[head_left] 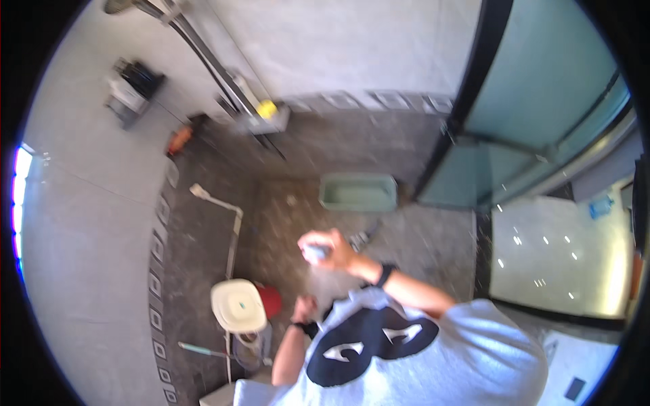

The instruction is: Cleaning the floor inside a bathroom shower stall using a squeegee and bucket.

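Note:
My right hand [330, 247] is out in front of my body, its fingers wrapped round a small whitish-grey object [316, 253] whose kind I cannot make out. A dark band circles that wrist. Lower and to the left, my left hand [305, 309] is closed with curled fingers; whatever may be in it is hidden and blurred. A dark band is on this wrist too. Beyond my right hand, a pale green rectangular tub [358, 195] rests on the floor by the far wall. Left of my left hand stand a cream basin [238, 304] and a red bucket [270, 302] partly under it.
A glass door [542, 88] with a dark frame stands at the right. A white pipe [236, 233] runs along the left wall. Near the basin are a clear container [252, 348] and a teal-handled stick [196, 349]. A shower shelf [271, 122] juts from the far wall.

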Motion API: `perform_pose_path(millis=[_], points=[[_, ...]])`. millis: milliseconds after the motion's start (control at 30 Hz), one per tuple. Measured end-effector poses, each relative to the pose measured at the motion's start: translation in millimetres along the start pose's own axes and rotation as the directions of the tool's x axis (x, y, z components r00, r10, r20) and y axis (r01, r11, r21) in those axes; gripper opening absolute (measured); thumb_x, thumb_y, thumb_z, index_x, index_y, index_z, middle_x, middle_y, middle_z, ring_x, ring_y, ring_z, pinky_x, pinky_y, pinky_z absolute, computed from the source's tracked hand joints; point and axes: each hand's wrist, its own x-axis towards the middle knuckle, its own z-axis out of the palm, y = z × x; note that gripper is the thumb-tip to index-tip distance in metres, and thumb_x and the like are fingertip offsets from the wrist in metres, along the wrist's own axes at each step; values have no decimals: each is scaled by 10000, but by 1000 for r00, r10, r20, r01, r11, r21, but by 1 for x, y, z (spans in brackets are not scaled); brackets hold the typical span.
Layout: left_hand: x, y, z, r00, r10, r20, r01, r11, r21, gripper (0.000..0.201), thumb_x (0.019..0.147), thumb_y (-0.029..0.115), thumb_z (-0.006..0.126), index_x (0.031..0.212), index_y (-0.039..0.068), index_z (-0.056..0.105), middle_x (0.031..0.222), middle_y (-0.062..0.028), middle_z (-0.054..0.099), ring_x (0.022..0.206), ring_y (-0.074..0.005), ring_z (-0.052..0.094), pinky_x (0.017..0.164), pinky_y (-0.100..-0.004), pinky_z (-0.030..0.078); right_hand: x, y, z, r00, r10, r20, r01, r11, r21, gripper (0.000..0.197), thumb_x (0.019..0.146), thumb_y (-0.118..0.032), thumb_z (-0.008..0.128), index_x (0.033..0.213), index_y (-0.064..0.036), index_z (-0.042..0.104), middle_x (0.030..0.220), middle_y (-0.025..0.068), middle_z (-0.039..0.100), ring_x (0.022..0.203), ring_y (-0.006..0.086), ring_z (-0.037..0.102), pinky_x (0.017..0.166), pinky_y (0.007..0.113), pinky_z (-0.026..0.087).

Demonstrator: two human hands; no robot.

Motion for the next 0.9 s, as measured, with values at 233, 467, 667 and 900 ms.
perform_pose_path(millis=[233,467,667,900], points=[[-14,-77,45,983,3,181,12,997,-79,327,860,224,574,1056,-28,647,857,-146,676,800,-175,621,731,-308,499,4,-11,-31,997,44,-60,-48,997,-63,198,728,-217,685,742,-25,638,611,89,615,538,145,597,536,281,457],[-26,-57,49,960,-70,273,-9,961,277,305,817,182,597,989,-68,629,845,-157,663,805,-216,638,739,-312,504,-37,-18,-68,992,24,-126,-41,991,-128,286,702,-312,703,678,-60,571,536,50,555,484,168,575,475,293,427],[16,28,26,998,51,35,-55,990,133,340,830,118,541,1151,11,515,804,-191,656,717,-265,657,674,-372,525,-35,-4,-58,1000,12,-8,-13,996,-90,259,697,-207,745,718,-60,533,616,62,562,526,217,573,512,309,423],[68,210,15,795,537,282,-562,827,9,624,851,226,584,1376,52,293,1045,-256,614,949,-380,624,779,-452,501,1,9,-65,1000,-22,-11,20,985,-172,352,727,-381,696,752,-53,569,693,73,603,621,223,629,577,304,487]])
